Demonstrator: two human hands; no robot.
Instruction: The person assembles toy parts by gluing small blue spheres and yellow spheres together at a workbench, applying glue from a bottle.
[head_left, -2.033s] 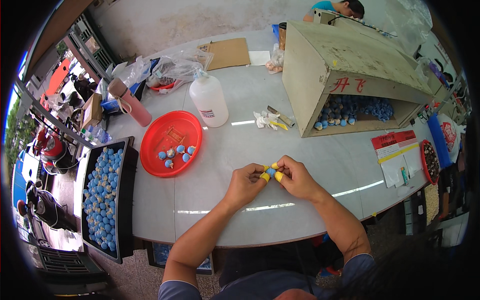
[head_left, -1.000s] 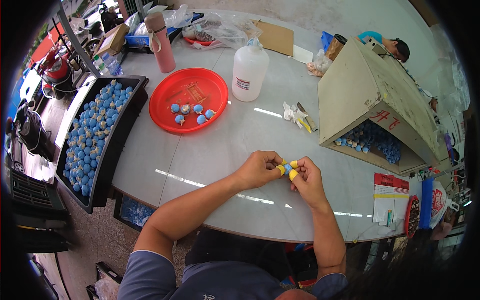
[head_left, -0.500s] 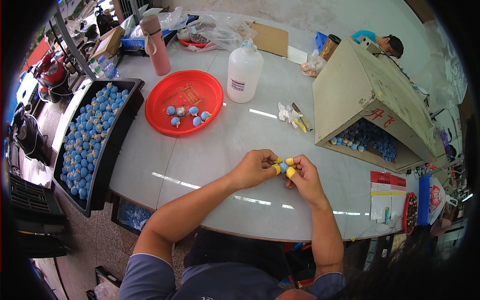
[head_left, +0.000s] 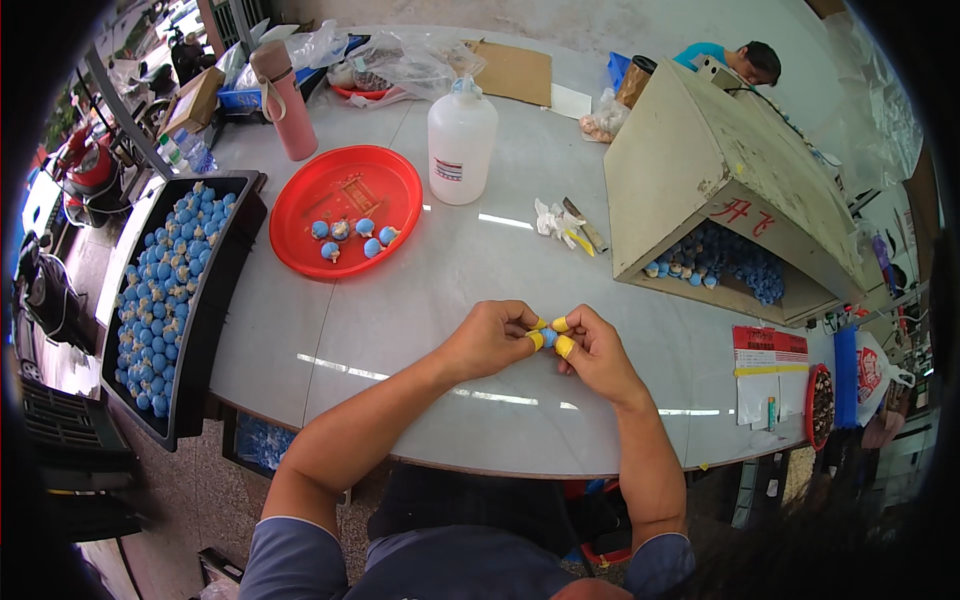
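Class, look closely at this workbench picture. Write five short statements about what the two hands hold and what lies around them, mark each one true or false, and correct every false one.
1. Both hands, the left hand and the right hand, pinch one small blue round piece. True.
2. The fingertips are bare. False: they wear yellow covers.
3. The round red plastic tray holds a few blue pieces. True.
4. The black rectangular bin is empty. False: it is full of blue pieces.
5. The white plastic bottle lies on its side. False: it stands upright.
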